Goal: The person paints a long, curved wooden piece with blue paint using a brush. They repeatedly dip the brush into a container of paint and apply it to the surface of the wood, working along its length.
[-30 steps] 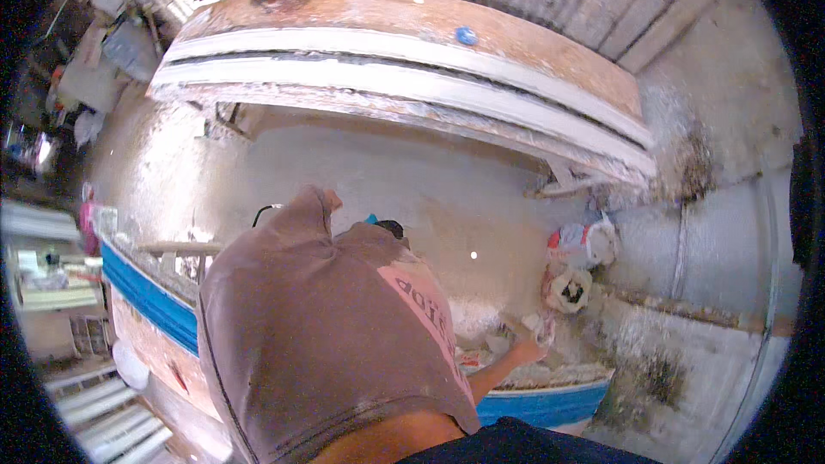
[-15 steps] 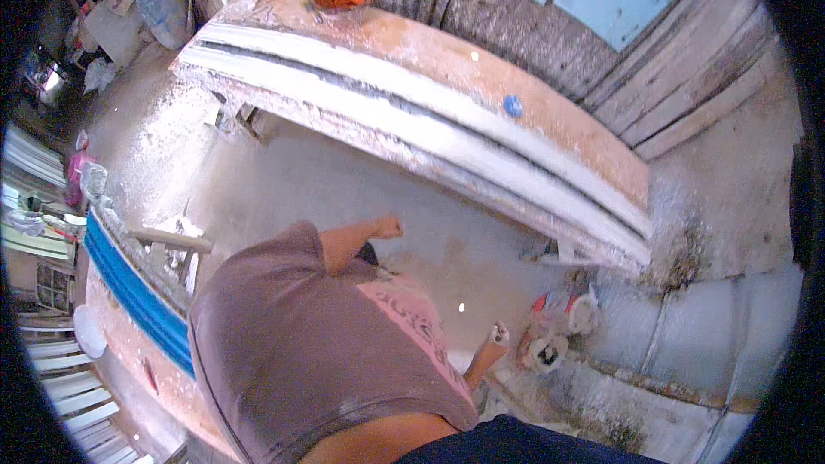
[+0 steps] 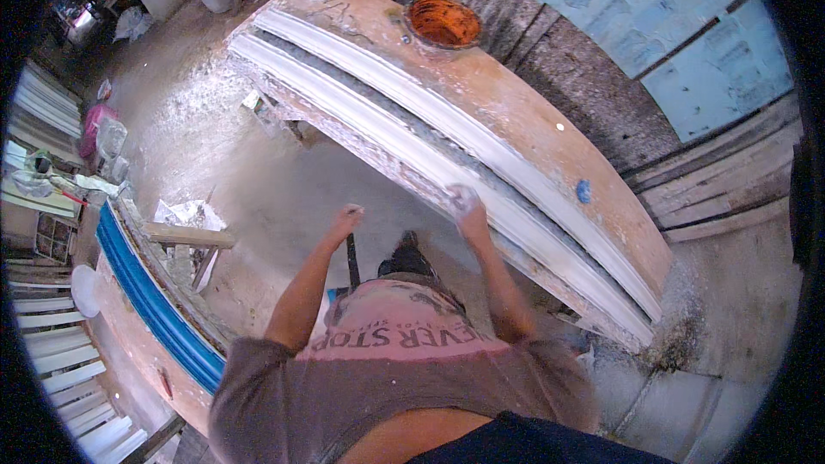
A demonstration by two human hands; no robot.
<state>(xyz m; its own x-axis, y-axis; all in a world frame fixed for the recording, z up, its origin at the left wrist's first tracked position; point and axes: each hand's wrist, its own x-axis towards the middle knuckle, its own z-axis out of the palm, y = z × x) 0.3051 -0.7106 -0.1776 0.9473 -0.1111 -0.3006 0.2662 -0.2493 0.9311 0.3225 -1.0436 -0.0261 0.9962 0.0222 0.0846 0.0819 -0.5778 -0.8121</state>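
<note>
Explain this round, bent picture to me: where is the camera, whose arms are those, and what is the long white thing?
The camera sits on a person's head and looks down, so walls and edges curve. The two bare arms are that person's own. The right hand rests on a long white plaster moulding, which lies along a dusty wooden bench; whether it grips anything is unclear. The left hand hangs free above the dusty floor, near a dark upright rod. An orange bowl sits at the bench's far end. Another bench with a blue strip stands at the left.
</note>
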